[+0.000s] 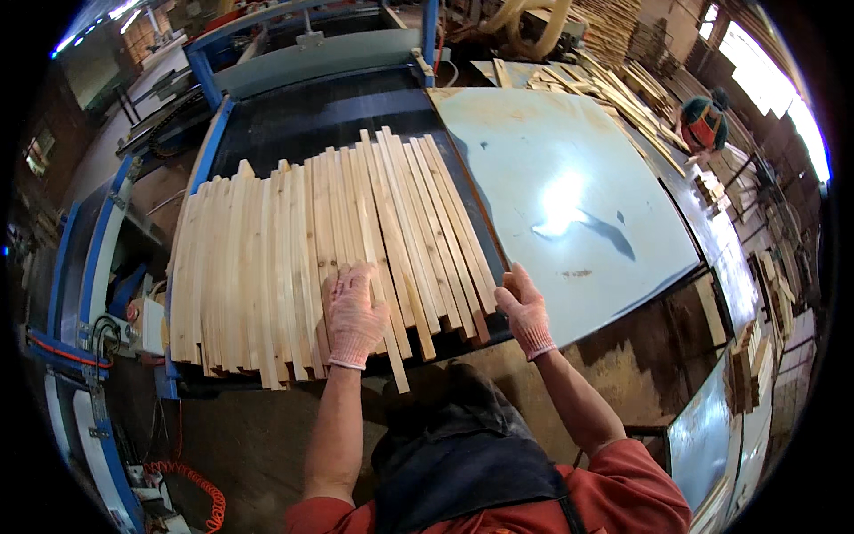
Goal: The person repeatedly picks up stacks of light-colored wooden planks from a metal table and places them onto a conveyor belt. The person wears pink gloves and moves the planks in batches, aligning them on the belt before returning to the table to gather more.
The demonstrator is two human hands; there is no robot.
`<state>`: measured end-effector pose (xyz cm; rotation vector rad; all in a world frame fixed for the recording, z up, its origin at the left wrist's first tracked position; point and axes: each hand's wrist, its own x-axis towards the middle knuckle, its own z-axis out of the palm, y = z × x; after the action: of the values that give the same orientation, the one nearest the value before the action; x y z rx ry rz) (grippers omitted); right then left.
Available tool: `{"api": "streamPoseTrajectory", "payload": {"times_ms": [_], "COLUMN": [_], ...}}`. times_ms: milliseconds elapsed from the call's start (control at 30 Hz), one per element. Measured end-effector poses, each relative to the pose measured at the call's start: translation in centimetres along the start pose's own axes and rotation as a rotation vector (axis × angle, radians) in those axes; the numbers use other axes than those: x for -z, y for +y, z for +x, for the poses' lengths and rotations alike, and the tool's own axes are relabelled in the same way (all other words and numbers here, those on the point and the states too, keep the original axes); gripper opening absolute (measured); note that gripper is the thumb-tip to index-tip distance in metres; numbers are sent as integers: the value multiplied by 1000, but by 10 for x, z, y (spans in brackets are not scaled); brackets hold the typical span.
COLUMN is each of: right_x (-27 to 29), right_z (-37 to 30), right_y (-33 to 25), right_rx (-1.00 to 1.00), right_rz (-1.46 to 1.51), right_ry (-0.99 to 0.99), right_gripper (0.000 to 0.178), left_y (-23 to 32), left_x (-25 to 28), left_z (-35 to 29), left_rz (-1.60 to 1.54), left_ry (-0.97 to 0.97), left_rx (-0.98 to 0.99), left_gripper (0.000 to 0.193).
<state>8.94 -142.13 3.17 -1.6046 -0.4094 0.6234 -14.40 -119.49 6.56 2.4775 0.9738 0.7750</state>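
Note:
A row of long pale wooden strips [267, 258] lies side by side on a dark machine bed, with uneven near ends. My left hand [356, 311], in a pinkish knit glove, lies on the near part of the row, fingers flat over the strips. Beside its thumb, one wooden strip [398, 360] sticks out toward me past the others. At the right end of the row is my right hand [525, 311], gloved the same way. Its fingers point away from me and its thumb is apart, next to the outermost strip; whether it touches the wood is hard to tell.
A shiny pale metal table [569, 187] adjoins the bed on the right. Blue machine framing [209, 147] borders the left and far sides. Loose timber [623, 98] lies at the far right, where another person [703, 123] works. A coiled red hose [205, 489] hangs lower left.

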Motion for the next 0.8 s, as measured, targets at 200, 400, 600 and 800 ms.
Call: {"api": "streamPoseTrajectory", "payload": {"times_ms": [200,400,600,800], "right_x": [39,97,186,299], "right_z": [-101,-175,-235,-307], "right_y": [8,43,189,246], "right_rx": [-49,-246,-496,-671], "right_rz": [64,-83,-73,-469], "right_ry": [89,16,101,134], "right_gripper": [64,57,61,62], "left_y": [-6,-5,111,265], "left_x": [-4,-6,-18,-96], "left_z": [-8,-13,-17,-86], "left_rz": [-49,-507,-796,-979], "left_ry": [-35,28,37,-593], "left_rx": [36,227,102,103], "left_gripper": [60,58,52,42]}}
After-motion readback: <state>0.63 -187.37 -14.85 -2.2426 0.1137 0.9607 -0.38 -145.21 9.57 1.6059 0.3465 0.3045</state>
